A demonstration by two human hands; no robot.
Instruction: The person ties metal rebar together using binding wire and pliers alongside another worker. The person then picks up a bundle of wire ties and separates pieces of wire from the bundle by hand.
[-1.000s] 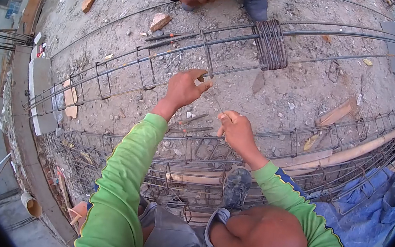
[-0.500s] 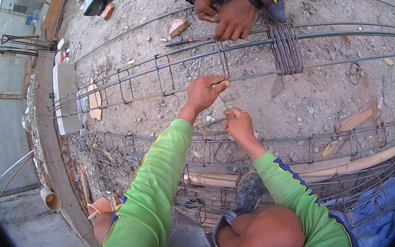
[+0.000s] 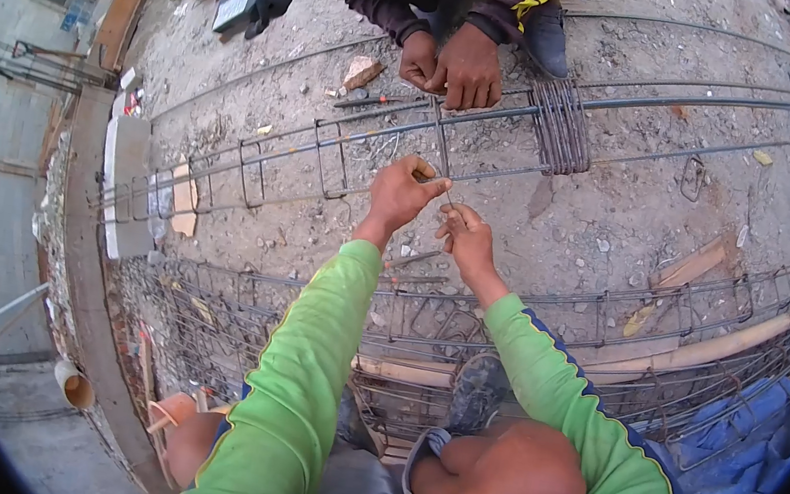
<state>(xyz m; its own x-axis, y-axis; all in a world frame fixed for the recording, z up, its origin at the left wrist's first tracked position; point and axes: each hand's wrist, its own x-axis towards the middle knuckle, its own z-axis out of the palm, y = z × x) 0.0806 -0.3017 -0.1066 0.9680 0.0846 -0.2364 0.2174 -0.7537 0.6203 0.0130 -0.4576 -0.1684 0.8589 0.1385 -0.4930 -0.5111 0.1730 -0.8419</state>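
Observation:
My left hand (image 3: pixel 402 196) is closed, thumb and forefinger pinching at the lower corner of a square steel stirrup (image 3: pixel 440 140), where it meets a long thin rebar (image 3: pixel 506 174). Just below and to the right, my right hand (image 3: pixel 466 241) pinches a thin tie wire (image 3: pixel 451 196) that runs up toward the left fingertips. The exact wrap of the wire is hidden by my fingers. Across the cage, a co-worker's hands (image 3: pixel 455 69) are at the stirrup's upper side. A bundle of stirrups (image 3: pixel 560 129) hangs on the bars to the right.
A dark-handled tool (image 3: pixel 362 101) and a brick piece (image 3: pixel 363 73) lie on the rubble ground. Another rebar cage (image 3: pixel 384 321) with a bamboo pole (image 3: pixel 706 336) runs close before my knees. A blue tarp (image 3: pixel 743 427) lies right; a concrete block (image 3: pixel 122 199) props the cage's left end.
My right hand has risen slightly and come closer to my left hand. The co-worker's hands stay near the stirrup's top. The camera view has shifted a little.

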